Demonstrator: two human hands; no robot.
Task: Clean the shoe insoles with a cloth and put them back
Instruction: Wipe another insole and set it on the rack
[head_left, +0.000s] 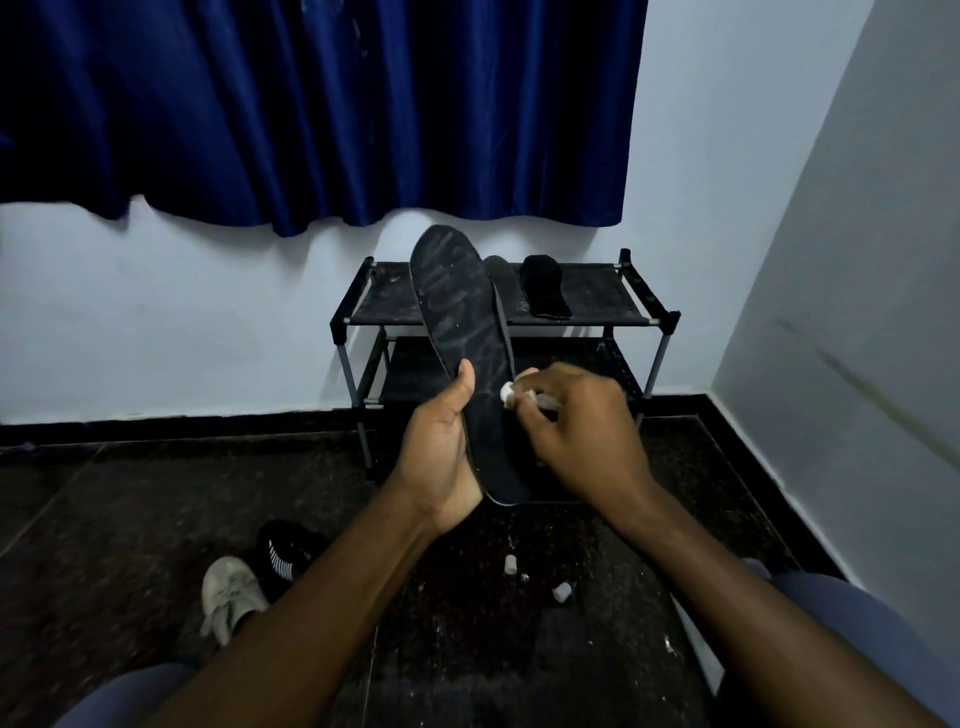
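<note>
Standing beyond both hands, the rack (597, 293) is keeping a spare insole (545, 288) off the floor. The insole (462, 322) is rising nearly upright between the hands. The left hand (441, 447) is gripping its heel, thumb across its face, steadying it while the right hand (582, 421), fingers curled round a small white cloth (506, 389), is pressing that to its edge.

shoe rack (644, 299) directly ahead, shoes (260, 577) lower left, open floor (130, 493) left

No legible text, label, brand, number or sign anywhere in view. Pale marks on the insole (462, 322) form no readable characters.
</note>
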